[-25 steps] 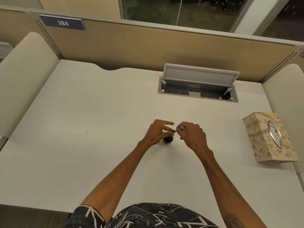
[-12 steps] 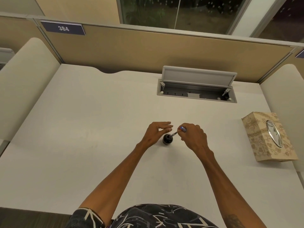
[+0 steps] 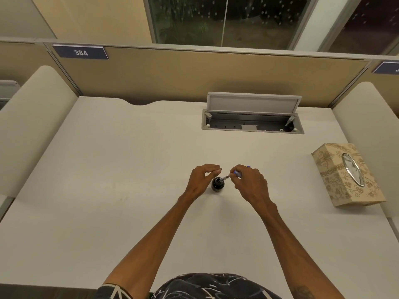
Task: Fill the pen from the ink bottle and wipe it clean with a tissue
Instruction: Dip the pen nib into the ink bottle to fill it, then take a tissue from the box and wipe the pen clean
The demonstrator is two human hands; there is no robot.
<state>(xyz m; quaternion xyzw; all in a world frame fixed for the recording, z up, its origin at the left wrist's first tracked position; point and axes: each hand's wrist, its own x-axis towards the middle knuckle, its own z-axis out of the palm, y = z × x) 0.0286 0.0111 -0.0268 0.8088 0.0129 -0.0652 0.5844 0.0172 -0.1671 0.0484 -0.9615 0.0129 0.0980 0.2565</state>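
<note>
The right hand (image 3: 250,184) pinches the pen (image 3: 226,177), tip in the mouth of the bottle (image 3: 218,185) on the bench (image 3: 108,169), while the left hand (image 3: 200,180) hovers just left of the bottle, fingers loosely apart, with the box (image 3: 345,175) well to the right.

- ink bottle (image 3: 218,184): black
- pen (image 3: 236,173): blue barrel, silvery front
- tissue box (image 3: 336,178): beige, floral scrollwork
- desk (image 3: 108,169): off-white
- number plate (image 3: 80,52): navy, white digits
- shirt (image 3: 216,285): dark, pale lines
</note>
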